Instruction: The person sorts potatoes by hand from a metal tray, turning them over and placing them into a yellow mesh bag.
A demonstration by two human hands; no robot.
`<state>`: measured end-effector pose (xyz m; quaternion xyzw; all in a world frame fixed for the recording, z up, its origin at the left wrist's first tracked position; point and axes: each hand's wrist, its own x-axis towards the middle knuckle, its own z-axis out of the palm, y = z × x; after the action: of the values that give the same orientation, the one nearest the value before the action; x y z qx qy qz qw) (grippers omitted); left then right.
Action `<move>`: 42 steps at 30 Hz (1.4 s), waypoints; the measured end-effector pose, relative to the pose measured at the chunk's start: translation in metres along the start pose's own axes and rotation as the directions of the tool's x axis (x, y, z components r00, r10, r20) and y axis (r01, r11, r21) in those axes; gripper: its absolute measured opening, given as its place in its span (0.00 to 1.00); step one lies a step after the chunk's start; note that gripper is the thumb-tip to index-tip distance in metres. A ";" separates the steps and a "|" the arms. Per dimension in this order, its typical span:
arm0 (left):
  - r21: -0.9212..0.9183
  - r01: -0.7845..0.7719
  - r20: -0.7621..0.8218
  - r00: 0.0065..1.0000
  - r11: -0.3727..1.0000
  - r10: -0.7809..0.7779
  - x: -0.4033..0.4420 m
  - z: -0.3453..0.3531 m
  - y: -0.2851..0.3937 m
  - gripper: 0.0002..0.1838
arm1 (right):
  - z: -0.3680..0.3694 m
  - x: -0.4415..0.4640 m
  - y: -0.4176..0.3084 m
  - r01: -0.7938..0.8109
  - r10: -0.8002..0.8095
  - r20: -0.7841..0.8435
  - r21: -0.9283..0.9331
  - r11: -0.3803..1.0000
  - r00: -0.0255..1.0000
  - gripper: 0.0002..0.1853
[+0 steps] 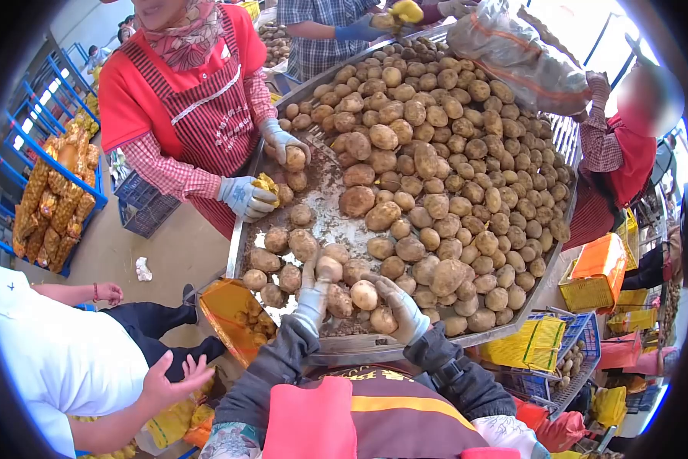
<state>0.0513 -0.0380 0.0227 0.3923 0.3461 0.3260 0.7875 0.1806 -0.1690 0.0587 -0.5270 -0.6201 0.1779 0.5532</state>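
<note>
Many potatoes (466, 191) lie heaped on a metal sorting table (325, 172). Near its front edge, my left hand (313, 287), in a pale glove, has its fingers around a light potato (329, 268). To the right, my right hand (399, 306), also gloved, reaches over the potatoes with its fingers apart. Its fingertips are close to another light potato (364, 294), and its palm is beside a potato (383, 320) near the rim. Several brown potatoes lie between and around both hands.
A co-worker in a red apron (198, 99) handles potatoes at the table's left. Another person (619, 153) holds a mesh sack (520, 61) at the right. An orange-lined crate (233, 317) stands below the left edge, yellow-covered crates (527, 344) at right.
</note>
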 end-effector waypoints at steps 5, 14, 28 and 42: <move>0.399 -0.459 0.394 0.867 0.794 0.304 -0.001 0.004 -0.020 0.24 | 0.016 -0.004 0.010 -0.657 0.718 0.086 0.488 0.575 0.691 0.19; -0.600 0.338 -0.034 0.895 0.725 -0.446 -0.019 0.025 0.011 0.24 | 0.006 0.005 0.001 -0.277 0.919 -0.008 0.953 0.127 0.394 0.22; 0.066 0.432 0.406 0.812 0.899 -0.420 -0.041 0.022 0.003 0.25 | 0.018 0.009 0.014 -0.261 0.856 -0.159 0.911 0.320 0.493 0.24; -0.037 0.392 0.427 0.838 0.919 -0.340 -0.032 0.006 0.016 0.23 | 0.004 0.018 -0.002 -0.511 0.807 -0.155 0.703 0.495 0.569 0.10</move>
<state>0.0352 -0.0579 0.0481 0.3294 0.2199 0.0998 0.9128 0.1794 -0.1527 0.0680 -0.5562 -0.1178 0.4315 0.7004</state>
